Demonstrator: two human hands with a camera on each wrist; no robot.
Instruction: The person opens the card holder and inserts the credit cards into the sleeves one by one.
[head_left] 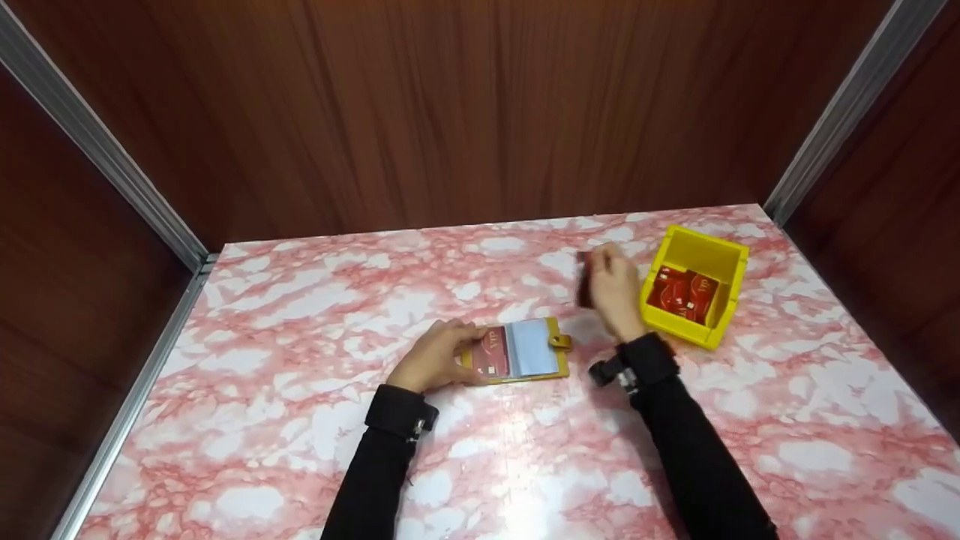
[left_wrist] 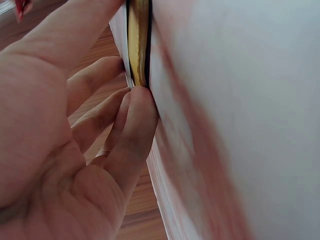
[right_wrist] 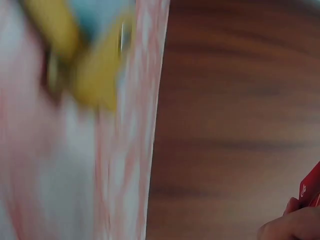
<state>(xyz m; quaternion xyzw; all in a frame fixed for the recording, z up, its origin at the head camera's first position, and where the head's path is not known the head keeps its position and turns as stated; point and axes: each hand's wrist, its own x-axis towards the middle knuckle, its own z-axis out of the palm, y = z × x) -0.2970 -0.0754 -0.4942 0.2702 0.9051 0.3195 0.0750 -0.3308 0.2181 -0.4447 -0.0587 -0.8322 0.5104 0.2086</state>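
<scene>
A yellow card holder [head_left: 563,366] lies open on the table, its snap strap to the right. A red card shows in the clear left sleeve, while the right sleeve [head_left: 535,346] looks pale and bare. My left hand [head_left: 433,355] grips the holder's left end, thumb at the near edge and fingers at the far one; the left wrist view has its fingertips at the yellow edge [left_wrist: 138,45]. Up and right of the holder, my right hand [head_left: 616,292] pinches a red card [head_left: 584,281], blurred in the head view. That card's corner [right_wrist: 311,184] also shows in the right wrist view.
A yellow bin [head_left: 684,331] stands just right of my right hand, with several red cards [head_left: 682,294] inside. The table [head_left: 300,352] has a red and white marbled top. Brown wood-grain panels [head_left: 465,112] with metal corner rails enclose the back and sides.
</scene>
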